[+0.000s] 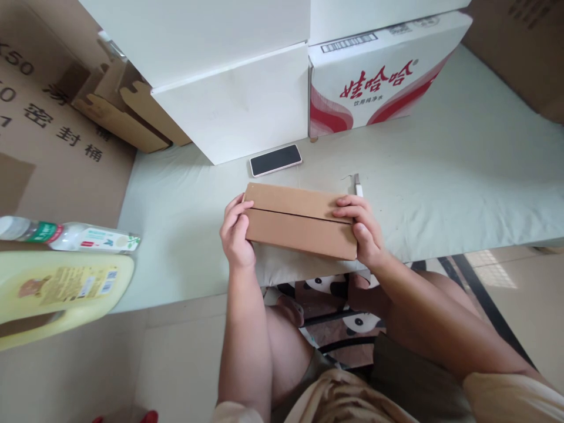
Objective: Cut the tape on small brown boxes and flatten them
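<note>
2 hands clamp a small cardboard box (300, 228) at the near edge of a pale cloth (440, 188) spread over the floor, just above the seated person's bare knees. The left hand (237, 234) grips the box's left end, thumb on the top flap and fingers curled round the side; the right hand (362, 228) grips the right end, fingers laid over the top, thumb on the front face. Both hands are closed firmly on the box. Its 2 top flaps meet along a dark seam, so the step in hand looks like pressing the flaps shut. Judging from this, any next move calls for keeping the flaps level and pressed together so the seam stays closed.

Just beyond the right hand lies a thin white tool (358, 185), half hidden by the fingers, too small to identify. Farther off, a phone (275, 160) lies face up, then white boxes (238, 111) and a red-printed carton (379, 76). At left, a bottle (66, 236) and yellow jug (57, 294) are cut off by the frame. The box's contents cannot be seen.
</note>
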Demonstrator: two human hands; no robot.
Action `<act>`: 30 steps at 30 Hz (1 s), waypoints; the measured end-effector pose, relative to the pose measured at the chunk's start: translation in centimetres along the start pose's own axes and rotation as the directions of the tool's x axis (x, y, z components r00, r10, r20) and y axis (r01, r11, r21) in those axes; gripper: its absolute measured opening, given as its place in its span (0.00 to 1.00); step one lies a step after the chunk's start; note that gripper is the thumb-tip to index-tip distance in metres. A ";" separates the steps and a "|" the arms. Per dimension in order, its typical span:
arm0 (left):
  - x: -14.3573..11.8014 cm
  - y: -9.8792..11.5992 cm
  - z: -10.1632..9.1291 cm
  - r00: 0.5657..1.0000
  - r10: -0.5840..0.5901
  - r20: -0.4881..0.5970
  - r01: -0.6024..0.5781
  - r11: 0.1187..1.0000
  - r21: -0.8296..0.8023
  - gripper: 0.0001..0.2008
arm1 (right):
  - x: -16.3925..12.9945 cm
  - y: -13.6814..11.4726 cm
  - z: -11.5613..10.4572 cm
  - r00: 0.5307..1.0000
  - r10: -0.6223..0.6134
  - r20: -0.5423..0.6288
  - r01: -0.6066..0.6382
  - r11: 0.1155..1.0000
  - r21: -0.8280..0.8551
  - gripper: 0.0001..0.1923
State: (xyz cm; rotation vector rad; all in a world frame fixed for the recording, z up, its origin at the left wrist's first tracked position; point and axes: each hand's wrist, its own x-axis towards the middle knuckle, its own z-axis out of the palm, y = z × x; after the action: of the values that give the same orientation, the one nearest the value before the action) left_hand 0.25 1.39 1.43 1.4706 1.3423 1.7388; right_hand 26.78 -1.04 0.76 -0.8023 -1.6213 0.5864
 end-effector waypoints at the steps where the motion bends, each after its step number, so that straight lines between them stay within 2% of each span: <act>1: 0.0 0.0 0.0 1.000 -0.002 -0.001 0.002 1.000 -0.001 0.13 | 0.0 0.0 0.0 1.000 -0.002 0.000 0.002 1.000 0.000 0.18; 12: -0.1 0.1 0.1 1.000 -0.022 -0.015 0.022 0.998 -0.056 0.13 | 0.0 -0.1 -0.1 1.000 0.006 0.013 -0.006 1.000 -0.002 0.19; 30: -0.2 -0.1 0.1 0.999 -0.031 -0.006 0.031 0.999 -0.029 0.13 | 0.1 -0.1 -0.2 1.000 0.013 0.014 -0.013 0.999 -0.041 0.20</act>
State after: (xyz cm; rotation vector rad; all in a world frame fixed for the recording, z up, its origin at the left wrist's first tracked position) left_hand 0.38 1.32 1.30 1.4216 1.3305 1.7378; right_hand 26.97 -1.05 0.92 -0.8410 -1.6471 0.5712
